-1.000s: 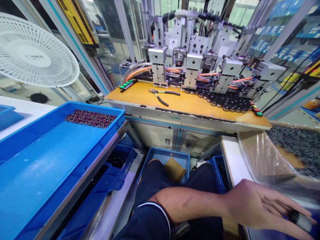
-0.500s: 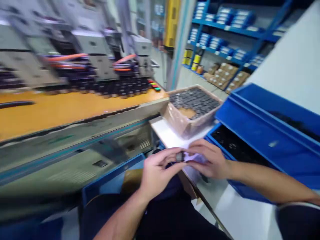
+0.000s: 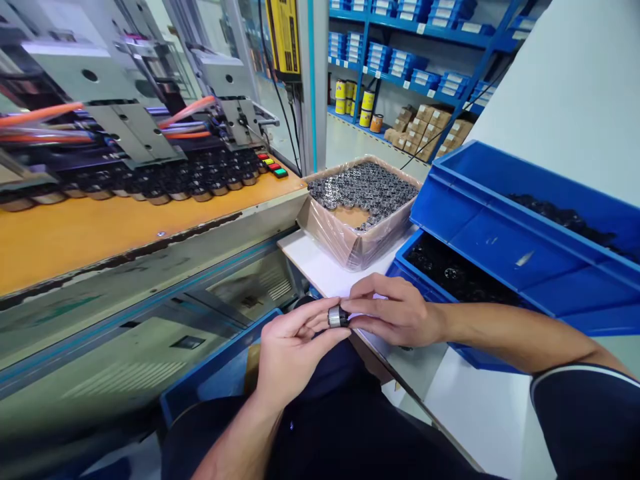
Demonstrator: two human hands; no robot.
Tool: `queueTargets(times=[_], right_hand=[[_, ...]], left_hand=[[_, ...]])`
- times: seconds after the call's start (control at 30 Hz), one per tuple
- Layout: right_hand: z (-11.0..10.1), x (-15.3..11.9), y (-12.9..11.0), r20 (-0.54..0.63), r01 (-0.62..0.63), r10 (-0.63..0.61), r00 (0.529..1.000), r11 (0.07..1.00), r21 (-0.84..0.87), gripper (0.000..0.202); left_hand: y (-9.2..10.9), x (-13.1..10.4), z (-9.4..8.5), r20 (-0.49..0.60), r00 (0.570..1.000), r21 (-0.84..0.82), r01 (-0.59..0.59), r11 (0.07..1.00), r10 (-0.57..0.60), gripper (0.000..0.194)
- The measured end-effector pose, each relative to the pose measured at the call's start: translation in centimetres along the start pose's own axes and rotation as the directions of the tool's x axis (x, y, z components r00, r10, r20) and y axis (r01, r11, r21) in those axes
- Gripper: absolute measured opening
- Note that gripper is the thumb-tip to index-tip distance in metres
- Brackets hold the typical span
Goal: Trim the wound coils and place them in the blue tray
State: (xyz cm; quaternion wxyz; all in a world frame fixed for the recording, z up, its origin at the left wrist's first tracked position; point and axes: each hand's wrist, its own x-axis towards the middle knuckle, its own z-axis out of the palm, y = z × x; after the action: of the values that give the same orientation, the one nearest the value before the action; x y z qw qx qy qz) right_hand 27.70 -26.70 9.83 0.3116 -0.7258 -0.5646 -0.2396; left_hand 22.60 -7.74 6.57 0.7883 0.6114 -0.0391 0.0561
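Between my two hands is a small cylindrical part (image 3: 338, 317) with a silvery metal band and a black end. My left hand (image 3: 295, 340) is closed around its metal side, thumb below and fingers above. On the other side, the fingertips of my right hand (image 3: 393, 312) pinch the black end. The part is held sideways above my lap, in front of the white table (image 3: 327, 263). What the black end looks like under my right fingers is partly hidden.
A plastic-lined carton (image 3: 345, 243) of dark round parts stands on the white table. Blue bins (image 3: 500, 233) with black parts are stacked at the right. Left is an orange-topped bench (image 3: 100, 233) with machine fixtures and rows of black parts. Blue shelves (image 3: 395, 80) stand behind.
My view has swung to the right and sharpened. Both hands remain on the small cylindrical part, and its metal band shows more clearly between them.
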Motion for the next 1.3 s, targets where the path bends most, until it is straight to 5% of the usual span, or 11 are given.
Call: queueTargets(times=[0.5,0.77,1.1,1.3], right_hand=[[0.2,-0.2,0.2,0.008,0.079,-0.079,0.997,0.995,-0.056,0.019],[0.4,-0.2,0.0,-0.01,0.104,-0.108,0.994,0.975,-0.196,0.026],[0.7,-0.3,-0.2,-0.043,0.054,-0.058,0.997,0.995,-0.089,0.02],[1.0,-0.5,0.0,-0.066,0.059,-0.063,0.996,0.997,-0.057,0.016]], left_hand=[[-0.4,-0.3,-0.2,0.045,0.996,-0.074,0.075,0.994,-0.072,0.036],[-1.6,-0.8,2.2,-0.077,0.993,-0.328,0.065,0.942,-0.095,0.031],[-1.2,-1.0,1.0,-0.09,0.948,0.025,-0.304,0.952,0.305,0.041],[-1.1,-0.9,0.7,0.013,0.928,0.148,-0.369,0.917,0.371,0.032]])
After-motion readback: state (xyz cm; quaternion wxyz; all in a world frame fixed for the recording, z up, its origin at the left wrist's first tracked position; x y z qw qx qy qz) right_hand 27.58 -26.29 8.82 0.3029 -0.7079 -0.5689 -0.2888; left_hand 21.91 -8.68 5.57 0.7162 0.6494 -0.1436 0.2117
